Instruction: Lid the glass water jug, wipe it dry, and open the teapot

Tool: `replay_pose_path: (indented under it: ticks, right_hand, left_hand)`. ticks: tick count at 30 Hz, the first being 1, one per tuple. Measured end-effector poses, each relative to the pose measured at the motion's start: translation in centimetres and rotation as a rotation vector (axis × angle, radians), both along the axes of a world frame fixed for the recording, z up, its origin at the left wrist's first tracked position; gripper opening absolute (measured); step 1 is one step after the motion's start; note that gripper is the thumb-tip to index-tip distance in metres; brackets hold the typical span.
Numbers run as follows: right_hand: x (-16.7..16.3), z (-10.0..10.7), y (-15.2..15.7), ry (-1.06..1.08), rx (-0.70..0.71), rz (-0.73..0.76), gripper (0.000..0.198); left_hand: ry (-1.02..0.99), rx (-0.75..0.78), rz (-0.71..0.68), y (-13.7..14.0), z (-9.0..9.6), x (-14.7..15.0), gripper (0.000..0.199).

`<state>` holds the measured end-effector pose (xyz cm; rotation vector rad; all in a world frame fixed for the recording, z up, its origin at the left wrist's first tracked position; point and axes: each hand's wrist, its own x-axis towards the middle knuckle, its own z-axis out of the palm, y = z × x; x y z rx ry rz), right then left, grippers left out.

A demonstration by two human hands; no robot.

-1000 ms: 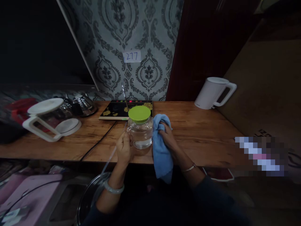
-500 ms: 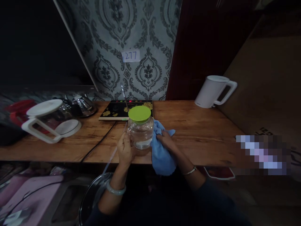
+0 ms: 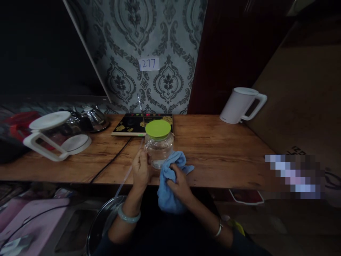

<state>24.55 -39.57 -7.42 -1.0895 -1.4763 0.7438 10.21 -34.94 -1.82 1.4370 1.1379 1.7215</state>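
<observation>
A clear glass jug (image 3: 159,149) of water with a flat green lid (image 3: 158,129) is upright near the front edge of the wooden table. My left hand (image 3: 141,167) is closed at the jug's left side, its fingers around the handle. In my right hand (image 3: 181,181) is a bunched blue cloth (image 3: 170,195), pressed to the lower front right of the jug. The cloth hides part of the glass there and hangs over the table's edge.
A black induction cooker (image 3: 128,124) with lit marks sits behind the jug, its cable (image 3: 112,160) running to the front edge. White kettle (image 3: 238,105) stands at right; a white-handled glass pitcher (image 3: 50,135) and metal kettle (image 3: 94,119) at left. A metal basin (image 3: 93,227) is below.
My right hand has moved the blue cloth from the jug's right side down and left to its lower front. My left hand stays on the jug.
</observation>
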Motion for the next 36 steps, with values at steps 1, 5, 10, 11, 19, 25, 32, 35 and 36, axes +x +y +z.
replay_pose_path:
  ticks: [1, 5, 10, 11, 19, 25, 32, 35, 36]
  right_hand:
    - [-0.3, 0.3, -0.4, -0.017, 0.008, 0.056, 0.034]
    - [-1.0, 2.3, -1.6, -0.100, 0.018, 0.380, 0.038]
    - [-1.1, 5.1, -2.2, -0.074, 0.027, 0.511, 0.039]
    - [-1.1, 5.5, -2.2, -0.043, 0.028, 0.492, 0.040]
    - [-3.1, 7.0, -1.7, 0.076, 0.029, 0.381, 0.054]
    - [-4.2, 7.9, -1.8, -0.017, 0.099, 0.436, 0.061]
    - [-2.5, 8.6, -2.4, 0.034, 0.052, 0.366, 0.047]
    - [-2.0, 8.0, -1.8, 0.070, 0.033, 0.222, 0.039]
    - [-2.0, 7.7, -1.5, 0.074, 0.029, 0.186, 0.038]
  left_hand:
    - [0.022, 0.003, 0.016, -0.2, 0.0, -0.1, 0.046]
    - [0.066, 0.072, 0.134, -1.6, 0.0, -1.0, 0.038]
    - [0.197, 0.104, 0.019, -3.6, 0.0, -3.6, 0.034]
    - [0.218, 0.103, -0.017, -3.9, 0.1, -4.2, 0.034]
    - [0.336, 0.002, -0.203, -6.2, 1.1, -5.6, 0.070]
    - [0.262, -0.118, -0.025, -6.5, 2.5, -4.8, 0.038]
    - [0.184, -0.112, -0.023, -5.1, 3.7, -5.4, 0.034]
    - [0.165, -0.075, 0.071, -4.0, 4.7, -5.8, 0.037]
    - [0.187, -0.046, 0.093, -3.5, 5.0, -5.8, 0.037]
